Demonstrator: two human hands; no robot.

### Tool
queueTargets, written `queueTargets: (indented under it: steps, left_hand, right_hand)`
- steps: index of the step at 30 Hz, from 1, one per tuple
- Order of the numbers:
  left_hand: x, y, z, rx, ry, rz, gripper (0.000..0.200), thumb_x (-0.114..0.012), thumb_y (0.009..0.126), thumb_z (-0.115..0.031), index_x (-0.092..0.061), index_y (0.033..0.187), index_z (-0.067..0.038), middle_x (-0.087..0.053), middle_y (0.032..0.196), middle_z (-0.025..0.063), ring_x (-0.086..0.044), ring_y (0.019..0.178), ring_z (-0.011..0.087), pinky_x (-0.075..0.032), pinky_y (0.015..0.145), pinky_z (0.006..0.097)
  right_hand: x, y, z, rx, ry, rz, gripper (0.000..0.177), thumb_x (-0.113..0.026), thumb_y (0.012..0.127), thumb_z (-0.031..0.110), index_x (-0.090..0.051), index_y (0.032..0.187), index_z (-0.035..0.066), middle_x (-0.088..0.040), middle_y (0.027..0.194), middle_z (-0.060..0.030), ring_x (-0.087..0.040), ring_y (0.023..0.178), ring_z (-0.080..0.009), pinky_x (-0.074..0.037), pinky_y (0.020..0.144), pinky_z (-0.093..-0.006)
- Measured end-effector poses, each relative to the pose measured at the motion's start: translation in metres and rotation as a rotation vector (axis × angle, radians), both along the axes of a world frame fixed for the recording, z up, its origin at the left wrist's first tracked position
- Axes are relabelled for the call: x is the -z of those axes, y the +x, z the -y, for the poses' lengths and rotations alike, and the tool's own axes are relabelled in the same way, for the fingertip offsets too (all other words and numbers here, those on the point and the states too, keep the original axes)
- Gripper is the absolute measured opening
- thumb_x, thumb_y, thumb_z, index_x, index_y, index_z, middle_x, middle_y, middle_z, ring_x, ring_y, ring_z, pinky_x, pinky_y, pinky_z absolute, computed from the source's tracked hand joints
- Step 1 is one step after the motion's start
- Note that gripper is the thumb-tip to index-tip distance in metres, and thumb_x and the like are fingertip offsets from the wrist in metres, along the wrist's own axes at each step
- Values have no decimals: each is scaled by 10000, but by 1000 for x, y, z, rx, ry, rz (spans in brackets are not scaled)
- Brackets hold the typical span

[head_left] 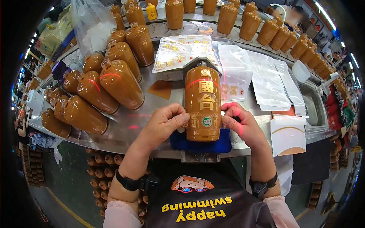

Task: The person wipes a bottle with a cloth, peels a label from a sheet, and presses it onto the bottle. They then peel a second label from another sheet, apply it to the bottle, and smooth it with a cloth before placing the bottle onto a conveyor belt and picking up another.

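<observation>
A brown glazed bottle (203, 104) with gold characters and a small green round mark lies in a metal holder (200, 60), its neck pointing away from me. Under its base is a blue cloth (178, 141). At the bottle's lower left side, my left hand (167, 123) has thumb and forefinger pinched together; what lies between them is too small to make out. On the right, my right hand (243, 123) is closed in a similar pinch against the bottle's side, with red light on its fingers. Whatever it pinches is hidden.
Several brown bottles (121, 83) stand at the left, and more line the curved conveyor (190, 28) behind. Sticker sheets (182, 49) lie beyond the holder. White backing sheets (266, 79) and a metal sink (313, 106) are at the right. Another person (292, 16) is at the back right.
</observation>
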State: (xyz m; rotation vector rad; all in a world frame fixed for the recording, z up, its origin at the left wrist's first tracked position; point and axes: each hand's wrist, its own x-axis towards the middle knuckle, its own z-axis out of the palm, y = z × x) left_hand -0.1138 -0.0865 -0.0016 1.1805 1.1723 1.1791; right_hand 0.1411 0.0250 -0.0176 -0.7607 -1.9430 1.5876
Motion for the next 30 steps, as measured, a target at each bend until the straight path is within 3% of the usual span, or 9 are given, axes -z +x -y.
queueTargets:
  steps: [8,13,14,15,18,19,21,25,30]
  left_hand:
    - [0,0,0,3,5,-9,216,-617,965,-227,-576,870,-38,-581,787,-16,-510,728,57,-439,661,230]
    - [1,0,-1,-18,31,-66,221,-621,959,-222,-574,862,-30,-584,767,-10,-519,708,55,-447,647,232]
    - [1,0,0,-20,32,-64,217,-621,958,-221,-571,869,-30,-587,779,-5,-521,713,57,-449,652,232]
    - [2,1,0,-21,30,-61,214,-621,957,-220,-569,877,-29,-590,791,1,-522,717,59,-450,656,233]
    - [10,3,2,-161,77,-102,276,-615,958,-289,-575,1016,-22,-605,960,61,-541,866,116,-460,792,285]
    - [17,6,3,-210,156,-118,348,-617,952,-327,-547,1097,-17,-583,1044,87,-527,948,148,-437,856,307]
    - [29,17,4,-313,316,-152,523,-620,939,-402,-490,1258,-9,-539,1212,141,-499,1111,213,-391,984,352]
    - [33,34,8,-282,329,-307,852,-648,888,-505,-264,1437,21,-396,1399,215,-378,1328,324,-269,1122,399]
    - [28,37,10,-257,329,-259,894,-657,880,-504,-230,1465,20,-374,1424,235,-360,1347,337,-246,1137,415]
  right_hand:
    - [-5,0,1,-1,-61,24,145,-664,927,121,-582,844,34,-524,1182,-58,-556,891,-96,-482,796,-260]
    - [-11,2,0,114,111,136,163,-608,938,123,-633,1055,13,-562,1140,-102,-561,996,-163,-463,879,-294]
    - [-14,3,1,171,143,166,205,-600,931,118,-637,1103,12,-573,1121,-125,-563,1022,-187,-458,897,-305]
    - [-16,5,-2,122,170,172,380,-579,963,183,-555,1292,-5,-567,1195,-160,-568,1095,-219,-457,949,-329]
    - [-29,-7,9,10,231,78,519,-586,976,256,-454,1400,-11,-540,1295,-193,-547,1190,-264,-438,1000,-352]
    - [-39,-10,17,-21,96,88,677,-600,969,339,-336,1470,-31,-487,1382,-238,-490,1287,-310,-406,1043,-378]
    - [-32,-11,18,-26,143,86,726,-612,957,366,-312,1477,-42,-467,1399,-256,-463,1314,-326,-384,1063,-393]
    - [-26,-13,18,-55,254,89,821,-649,924,408,-275,1485,-60,-444,1417,-280,-418,1356,-339,-331,1103,-407]
    - [-25,-14,20,-37,254,96,866,-690,897,397,-256,1493,-57,-451,1413,-275,-417,1356,-336,-324,1108,-406]
